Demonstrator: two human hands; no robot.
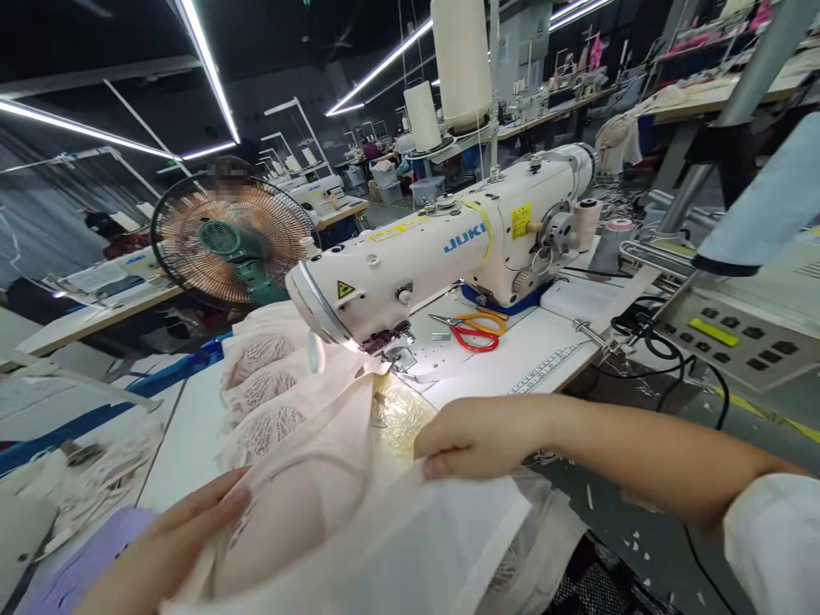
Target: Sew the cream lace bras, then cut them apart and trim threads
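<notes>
A pale pink bra (pixel 307 487) with moulded cups lies in front of the sewing machine (pixel 397 248), its far end reaching beneath the needle area. My left hand (pixel 198 521) grips the bra's left edge, fingers along the cup. With thumb and fingers pinched, my right hand (pixel 471 436) holds the edge of thin whitish fabric (pixel 436 530) that hangs over the table's front; whether it belongs to the bra I cannot tell. Behind the bra, several lace-trimmed cups (pixel 266 389) lie in a row. Scissors (pixel 471 329) with red and orange handles rest right of the needle.
A control box (pixel 736 337) and a metal pole (pixel 749 111) stand at the right. Left of the machine is a large fan (pixel 234 235). Purple fabric (pixel 96 555) and pale scraps (pixel 96 487) lie at the left. Thread cones (pixel 461 64) rise behind the machine.
</notes>
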